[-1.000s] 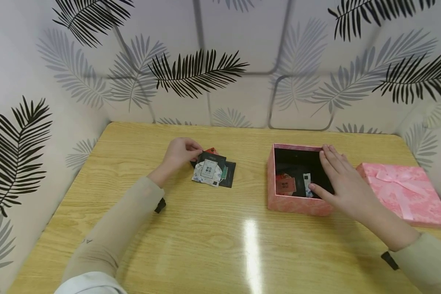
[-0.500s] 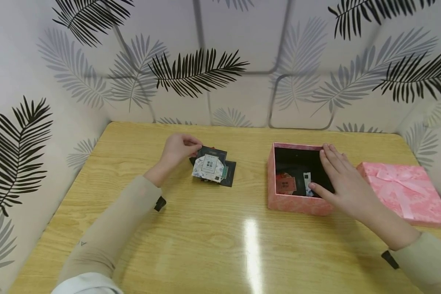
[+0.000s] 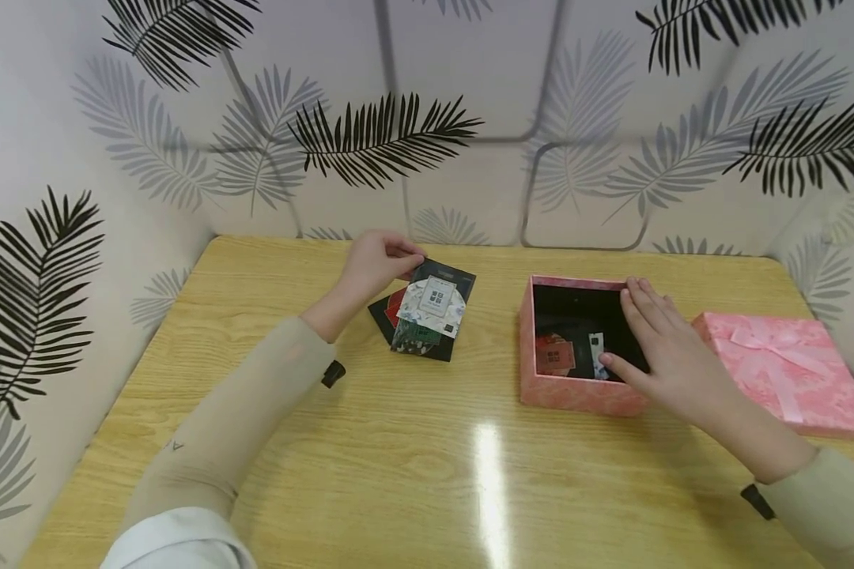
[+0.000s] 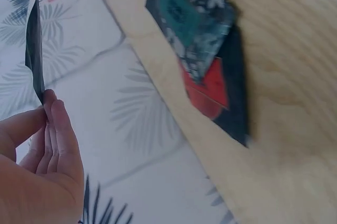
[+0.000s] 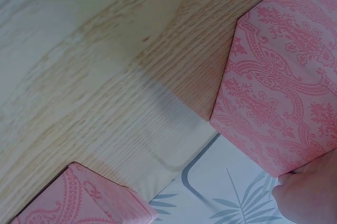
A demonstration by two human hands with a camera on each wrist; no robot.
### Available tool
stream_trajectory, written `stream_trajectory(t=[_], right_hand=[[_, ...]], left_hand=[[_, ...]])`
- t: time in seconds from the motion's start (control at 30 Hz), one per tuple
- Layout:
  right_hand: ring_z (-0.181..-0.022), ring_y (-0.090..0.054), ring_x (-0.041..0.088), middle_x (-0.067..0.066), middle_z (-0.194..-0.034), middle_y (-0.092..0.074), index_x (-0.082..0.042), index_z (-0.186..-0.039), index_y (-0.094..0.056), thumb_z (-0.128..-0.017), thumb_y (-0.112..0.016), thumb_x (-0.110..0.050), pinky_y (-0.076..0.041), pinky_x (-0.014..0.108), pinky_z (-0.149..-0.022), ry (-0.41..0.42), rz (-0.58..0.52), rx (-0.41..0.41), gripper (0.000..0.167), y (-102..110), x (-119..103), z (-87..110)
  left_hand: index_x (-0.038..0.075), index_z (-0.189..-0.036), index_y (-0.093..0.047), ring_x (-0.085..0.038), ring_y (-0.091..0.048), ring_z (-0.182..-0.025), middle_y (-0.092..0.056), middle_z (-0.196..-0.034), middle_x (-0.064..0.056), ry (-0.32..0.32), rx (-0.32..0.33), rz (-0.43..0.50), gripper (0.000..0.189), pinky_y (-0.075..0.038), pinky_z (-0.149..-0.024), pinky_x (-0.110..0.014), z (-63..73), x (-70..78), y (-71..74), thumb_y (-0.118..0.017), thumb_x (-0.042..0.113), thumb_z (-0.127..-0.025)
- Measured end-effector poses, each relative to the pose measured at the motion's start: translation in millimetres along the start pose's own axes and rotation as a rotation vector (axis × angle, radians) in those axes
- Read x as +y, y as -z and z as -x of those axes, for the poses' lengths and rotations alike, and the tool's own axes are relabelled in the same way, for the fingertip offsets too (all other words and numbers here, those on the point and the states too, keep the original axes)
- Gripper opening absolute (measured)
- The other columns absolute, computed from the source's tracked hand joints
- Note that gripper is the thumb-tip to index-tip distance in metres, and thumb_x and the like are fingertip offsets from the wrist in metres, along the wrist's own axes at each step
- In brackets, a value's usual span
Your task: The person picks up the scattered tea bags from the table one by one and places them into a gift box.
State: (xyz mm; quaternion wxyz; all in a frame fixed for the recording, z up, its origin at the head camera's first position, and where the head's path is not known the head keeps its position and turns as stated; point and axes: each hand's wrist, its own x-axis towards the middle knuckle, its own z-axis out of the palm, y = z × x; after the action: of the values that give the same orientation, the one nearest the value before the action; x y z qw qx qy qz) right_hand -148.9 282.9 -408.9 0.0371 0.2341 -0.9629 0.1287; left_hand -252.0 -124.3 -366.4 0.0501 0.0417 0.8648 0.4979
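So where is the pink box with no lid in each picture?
Head: pink box sits right of centre, the right hand resting on its rim.
Left wrist: not in it.
Right wrist: its patterned wall fills the right side.
Shared landmark: the wooden table.

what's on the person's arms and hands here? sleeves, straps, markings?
Both arms wear long beige sleeves: left sleeve, right sleeve. A small black clip or tab sits at the left cuff, and a matching one at the right cuff. The left sleeve has a small grey mark on the forearm. A white garment shows at the left shoulder. The left hand and right hand are bare, with no gloves.
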Motion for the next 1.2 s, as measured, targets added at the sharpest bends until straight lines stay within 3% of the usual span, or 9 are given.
stream_trajectory(t=[0.17,0.57,0.73,1.03,1.2], right_hand=[[-0.166,-0.010,0.041,0.029,-0.174,-0.018,0.009,-0.165,-0.020,-0.104,-0.062,-0.053,0.006,0.038,-0.137,0.001,0.006,0.002,0.096,-0.1,0.8,0.3],[-0.166,-0.011,0.041,0.028,-0.175,-0.017,0.008,-0.166,-0.021,-0.104,-0.063,-0.053,0.003,0.040,-0.137,-0.001,0.009,0.002,0.097,-0.1,0.9,-1.3],[-0.166,-0.012,0.041,0.028,-0.175,-0.017,0.008,-0.165,-0.022,-0.103,-0.063,-0.053,0.001,0.042,-0.137,-0.003,0.011,0.005,0.096,-0.3,0.7,-1.1],[-0.166,-0.013,0.041,0.029,-0.174,-0.019,0.009,-0.164,-0.025,-0.103,-0.065,-0.052,-0.001,0.045,-0.138,0.004,0.004,0.024,0.095,-1.5,1.0,-0.6],[-0.166,-0.013,0.041,0.029,-0.175,-0.018,0.009,-0.164,-0.024,-0.103,-0.064,-0.051,-0.001,0.046,-0.138,0.004,0.003,0.022,0.095,-2.2,1.2,-0.5]], left_hand=[[-0.002,-0.114,-0.079,-0.033,-0.079,-0.094,-0.079,-0.112,-0.022,-0.069,-0.016,-0.016,0.018,-0.065,-0.091,-0.042,-3.8,22.0,-12.7,-0.072,0.008,-0.102],[-0.002,-0.112,-0.080,-0.030,-0.080,-0.090,-0.080,-0.108,-0.020,-0.155,-0.082,0.038,0.015,-0.066,-0.081,-0.030,-7.7,64.3,-51.6,-0.074,0.006,-0.100],[-0.002,-0.113,-0.080,-0.029,-0.079,-0.089,-0.081,-0.109,-0.020,-0.192,-0.128,0.056,0.016,-0.066,-0.081,-0.030,-6.6,74.9,-69.4,-0.073,0.005,-0.101],[0.002,-0.111,-0.081,-0.024,-0.080,-0.085,-0.082,-0.105,-0.016,-0.217,-0.174,0.042,0.014,-0.063,-0.072,-0.019,-7.6,83.4,-98.7,-0.074,0.008,-0.101],[0.003,-0.109,-0.081,-0.021,-0.079,-0.079,-0.082,-0.102,-0.015,-0.240,-0.188,0.034,0.013,-0.064,-0.072,-0.023,-6.2,84.8,-113.0,-0.075,0.009,-0.100]])
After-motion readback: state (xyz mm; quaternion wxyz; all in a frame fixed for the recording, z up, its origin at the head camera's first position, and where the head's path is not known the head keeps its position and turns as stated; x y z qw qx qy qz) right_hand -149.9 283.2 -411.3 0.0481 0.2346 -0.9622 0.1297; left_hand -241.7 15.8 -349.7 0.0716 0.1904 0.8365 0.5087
